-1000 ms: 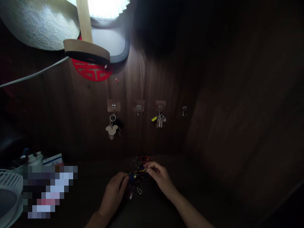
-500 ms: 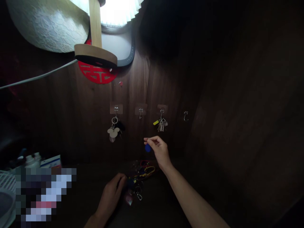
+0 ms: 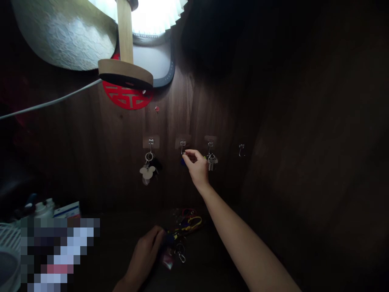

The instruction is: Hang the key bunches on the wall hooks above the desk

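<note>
My right hand (image 3: 197,165) is closed in a pinch at the second wall hook (image 3: 182,144). A round blue key fob (image 3: 183,161) hangs beneath its fingertips, partly covered by them. Whether its ring is over the hook's tip, I cannot tell. Lower down, my left hand (image 3: 148,247) lies with curled fingers at the left side of a pile of lanyards and key rings (image 3: 193,223). What those fingers hold, if anything, is hidden. A metal clip (image 3: 181,256) and a small pinkish item (image 3: 167,261) lie beside it.
Keys with a mouse-head-shaped tag (image 3: 147,172) hang on the left hook, and a key bunch (image 3: 212,162) on the third. A bare hook (image 3: 241,150) is farther right. Above stands a lit lamp (image 3: 125,73) with a white cable. Bottles (image 3: 42,210) and a basket (image 3: 10,231) are at left.
My right hand has risen with the blue key fob from below the hooks to the second hook. My left hand stays by the pile. The whole view has shifted slightly.
</note>
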The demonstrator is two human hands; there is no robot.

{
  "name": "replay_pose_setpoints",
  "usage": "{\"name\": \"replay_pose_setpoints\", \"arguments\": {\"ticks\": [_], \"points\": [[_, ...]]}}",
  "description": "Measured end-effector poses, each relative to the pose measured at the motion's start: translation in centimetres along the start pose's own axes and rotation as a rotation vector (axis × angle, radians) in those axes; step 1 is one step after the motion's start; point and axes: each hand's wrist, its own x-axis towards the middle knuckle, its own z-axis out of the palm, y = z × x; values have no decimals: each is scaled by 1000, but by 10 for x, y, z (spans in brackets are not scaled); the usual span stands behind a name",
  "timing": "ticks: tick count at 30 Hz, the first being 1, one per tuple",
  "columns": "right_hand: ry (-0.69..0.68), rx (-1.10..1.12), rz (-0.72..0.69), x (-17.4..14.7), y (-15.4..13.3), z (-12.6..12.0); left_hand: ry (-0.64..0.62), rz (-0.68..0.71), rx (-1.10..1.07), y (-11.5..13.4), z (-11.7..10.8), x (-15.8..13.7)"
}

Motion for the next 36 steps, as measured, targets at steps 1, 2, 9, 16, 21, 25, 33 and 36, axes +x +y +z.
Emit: {"name": "replay_pose_setpoints", "arguments": {"ticks": [1, 2, 9, 16, 21, 25, 33, 36], "points": [[4, -43, -39, 2, 1, 2, -9, -8, -1, 0, 0, 0], [8, -86, -75, 4, 2, 3, -18, -16, -1, 1, 0, 0], [12, -219, -108, 4, 13, 13, -59, -27, -7, 4, -2, 2], [40, -240, -102, -3, 20, 18, -62, -35, 13, 4, -2, 3], [23, -206, -71, -15, 28, 13, -62, -13, 5, 2, -2, 3], [-11, -204, -26, -29, 32, 4, -68, 0, 21, 2, -2, 3], [-141, -230, 2, -71, 26, -25, -77, 23, 43, 2, -4, 1], [-187, -238, 25, -91, 27, -40, -108, 22, 54, 2, -4, 0]]}}
